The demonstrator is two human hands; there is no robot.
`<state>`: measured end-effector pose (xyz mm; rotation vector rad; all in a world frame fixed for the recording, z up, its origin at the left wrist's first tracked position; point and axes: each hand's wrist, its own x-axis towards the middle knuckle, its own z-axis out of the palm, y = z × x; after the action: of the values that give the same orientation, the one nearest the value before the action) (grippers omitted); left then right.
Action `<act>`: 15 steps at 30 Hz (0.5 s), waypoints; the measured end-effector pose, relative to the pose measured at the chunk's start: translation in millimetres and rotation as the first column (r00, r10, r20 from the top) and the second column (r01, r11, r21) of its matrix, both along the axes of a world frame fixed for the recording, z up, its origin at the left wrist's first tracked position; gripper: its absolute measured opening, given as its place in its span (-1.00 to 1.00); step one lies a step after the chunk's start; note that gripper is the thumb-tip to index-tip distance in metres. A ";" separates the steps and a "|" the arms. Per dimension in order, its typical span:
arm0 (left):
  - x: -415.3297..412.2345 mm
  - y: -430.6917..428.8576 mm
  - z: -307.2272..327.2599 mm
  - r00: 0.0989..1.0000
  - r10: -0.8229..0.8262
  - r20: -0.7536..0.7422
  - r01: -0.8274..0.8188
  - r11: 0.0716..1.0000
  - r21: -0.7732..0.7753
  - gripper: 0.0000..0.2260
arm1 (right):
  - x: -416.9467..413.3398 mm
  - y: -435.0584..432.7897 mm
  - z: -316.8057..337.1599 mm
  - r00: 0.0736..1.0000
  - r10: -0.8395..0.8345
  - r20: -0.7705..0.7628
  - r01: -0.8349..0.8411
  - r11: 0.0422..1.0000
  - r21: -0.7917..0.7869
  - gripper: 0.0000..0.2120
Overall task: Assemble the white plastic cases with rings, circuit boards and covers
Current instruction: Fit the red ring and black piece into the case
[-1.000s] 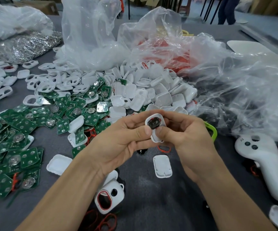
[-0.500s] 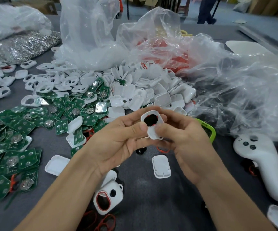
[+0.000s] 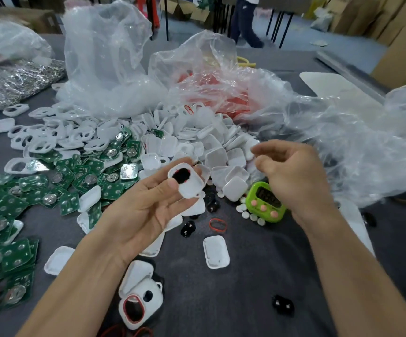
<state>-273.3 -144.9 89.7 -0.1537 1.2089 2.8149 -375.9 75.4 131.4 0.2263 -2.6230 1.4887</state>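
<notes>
White plastic, the case (image 3: 190,189) sits left of the green timer (image 3: 266,201). The left hand (image 3: 146,210) pinches it between thumb and fingertips and tilts it face-up towards the camera, probably so its opening can be checked or loaded. A black insert fills that rounded opening, with a thin line of red ring at its rim; the lower half is plain white. The right hand (image 3: 294,176) hovers above the timer, fingers loosely curled and blurred, nothing visible in them, free, I judge, to fetch the next part. Green circuit boards (image 3: 51,190) lie well left of the timer, and covers (image 3: 221,152) are heaped just behind it.
</notes>
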 end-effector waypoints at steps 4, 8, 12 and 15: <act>0.8 -8.6 4.3 0.998 0.061 0.011 -0.061 0.998 0.029 -0.69 | -41.1 -3.9 9.5 0.998 0.020 0.063 -0.053 0.808 0.586 -0.80; 3.4 -15.8 6.8 0.994 0.107 0.017 -0.108 0.992 0.066 -0.69 | -54.1 -18.9 9.9 0.987 -0.017 0.161 -0.123 0.571 0.812 -0.79; 2.5 -20.2 9.0 0.993 0.111 0.028 -0.113 0.988 0.101 -0.69 | -54.6 -28.9 10.9 0.985 -0.027 0.168 -0.118 0.603 0.789 -0.68; 1.7 -22.5 7.6 0.994 0.109 0.031 -0.112 0.987 0.118 -0.69 | -49.6 -36.8 4.2 0.998 -0.014 0.063 -0.044 0.578 0.815 -0.75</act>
<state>-271.6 -167.4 97.2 -0.2543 1.0542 2.9614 -425.5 38.6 135.6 0.2700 -3.1545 0.1315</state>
